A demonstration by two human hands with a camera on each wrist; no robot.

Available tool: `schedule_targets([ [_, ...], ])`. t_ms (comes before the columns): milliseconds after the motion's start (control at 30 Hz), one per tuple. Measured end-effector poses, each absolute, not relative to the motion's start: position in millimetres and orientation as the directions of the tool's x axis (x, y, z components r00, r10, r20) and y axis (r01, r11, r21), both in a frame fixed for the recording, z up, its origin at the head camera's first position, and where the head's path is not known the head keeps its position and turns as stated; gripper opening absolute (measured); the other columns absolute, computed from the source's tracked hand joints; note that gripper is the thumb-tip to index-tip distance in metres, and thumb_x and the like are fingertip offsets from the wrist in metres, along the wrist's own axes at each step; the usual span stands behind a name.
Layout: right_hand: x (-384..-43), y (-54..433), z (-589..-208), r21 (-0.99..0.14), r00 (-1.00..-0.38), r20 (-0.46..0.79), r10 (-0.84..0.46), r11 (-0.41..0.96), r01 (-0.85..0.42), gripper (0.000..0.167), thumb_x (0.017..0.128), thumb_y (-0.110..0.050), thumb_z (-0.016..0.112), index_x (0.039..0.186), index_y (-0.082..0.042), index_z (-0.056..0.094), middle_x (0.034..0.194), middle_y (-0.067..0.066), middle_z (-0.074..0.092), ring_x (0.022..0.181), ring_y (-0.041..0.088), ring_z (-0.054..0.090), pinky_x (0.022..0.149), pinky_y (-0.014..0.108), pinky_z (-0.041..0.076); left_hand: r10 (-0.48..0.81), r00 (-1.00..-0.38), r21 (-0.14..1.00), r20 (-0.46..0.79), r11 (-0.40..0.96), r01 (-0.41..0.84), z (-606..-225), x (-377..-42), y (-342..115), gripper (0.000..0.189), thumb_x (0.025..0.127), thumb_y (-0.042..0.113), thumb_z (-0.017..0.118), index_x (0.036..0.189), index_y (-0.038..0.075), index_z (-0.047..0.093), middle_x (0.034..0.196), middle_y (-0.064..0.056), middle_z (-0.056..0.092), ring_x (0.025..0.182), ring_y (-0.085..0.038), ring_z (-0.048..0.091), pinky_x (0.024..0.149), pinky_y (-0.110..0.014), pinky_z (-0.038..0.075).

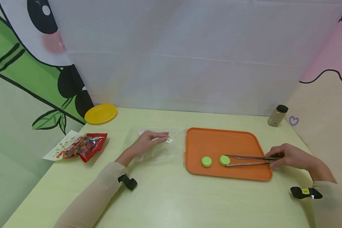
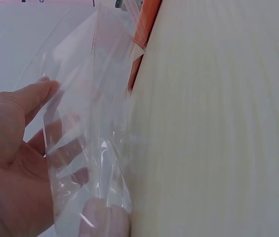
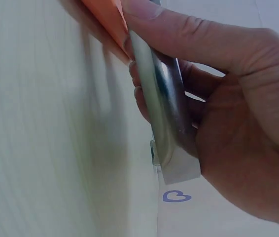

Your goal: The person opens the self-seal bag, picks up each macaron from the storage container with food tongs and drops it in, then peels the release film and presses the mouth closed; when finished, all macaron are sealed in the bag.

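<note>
My left hand pinches the edge of a clear plastic bag, its thumb on the near side of the film and fingers seen through it. A pink rounded piece shows inside the bag. In the head view my right hand grips metal tongs over the right edge of an orange tray. The arms of the tongs straddle a light green macaron-like disc on the tray. A second green disc lies just left of it.
A yellow plate sits at the table's back left corner, with a red snack packet in front of it. At the back right stands a small jar with a black lid. The wall rises directly behind the table.
</note>
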State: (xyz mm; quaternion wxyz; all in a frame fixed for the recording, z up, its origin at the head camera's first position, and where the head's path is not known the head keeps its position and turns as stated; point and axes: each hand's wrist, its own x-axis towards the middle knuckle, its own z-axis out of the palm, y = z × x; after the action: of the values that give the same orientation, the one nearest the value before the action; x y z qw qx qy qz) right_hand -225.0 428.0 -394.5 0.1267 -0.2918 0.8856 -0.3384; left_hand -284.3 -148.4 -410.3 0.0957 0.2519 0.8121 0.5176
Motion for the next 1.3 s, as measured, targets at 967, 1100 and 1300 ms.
schedule_targets([
  [967, -225.7, 410.9, -392.6, -0.544, -0.813, 0.176, -0.556, 0.633, -0.551, 0.02, 0.082, 0.001, 0.079, 0.101, -0.005, 0.076, 0.089, -0.006, 0.067, 0.076, 0.006, 0.053, 0.061, 0.021, 0.044, 0.511, -0.855, 0.894, 0.09, 0.337, 0.295, -414.5, -283.9, -151.0, 0.043, 0.096, 0.032, 0.069, 0.129, 0.005, 0.067, 0.138, -0.003, 0.061, 0.136, -0.024, 0.048, 0.116, -0.048, 0.028],
  [1100, -227.2, 397.2, -386.5, -0.525, -0.818, 0.2, -0.539, 0.646, -0.554, 0.019, 0.083, 0.0, 0.079, 0.101, -0.005, 0.076, 0.087, -0.008, 0.065, 0.074, 0.005, 0.052, 0.06, 0.021, 0.044, 0.512, -0.854, 0.893, 0.093, 0.337, 0.3, -414.2, -283.9, -150.2, 0.043, 0.096, 0.033, 0.069, 0.129, 0.005, 0.068, 0.138, -0.003, 0.061, 0.136, -0.024, 0.048, 0.115, -0.048, 0.029],
  [1300, -232.8, 371.4, -375.9, -0.488, -0.818, 0.235, -0.525, 0.664, -0.567, 0.015, 0.085, -0.003, 0.078, 0.099, -0.007, 0.076, 0.083, -0.011, 0.06, 0.072, 0.006, 0.049, 0.059, 0.022, 0.042, 0.515, -0.85, 0.889, 0.113, 0.33, 0.318, -414.0, -285.4, -148.7, 0.041, 0.097, 0.031, 0.068, 0.127, 0.004, 0.069, 0.138, -0.005, 0.061, 0.135, -0.024, 0.049, 0.115, -0.048, 0.03],
])
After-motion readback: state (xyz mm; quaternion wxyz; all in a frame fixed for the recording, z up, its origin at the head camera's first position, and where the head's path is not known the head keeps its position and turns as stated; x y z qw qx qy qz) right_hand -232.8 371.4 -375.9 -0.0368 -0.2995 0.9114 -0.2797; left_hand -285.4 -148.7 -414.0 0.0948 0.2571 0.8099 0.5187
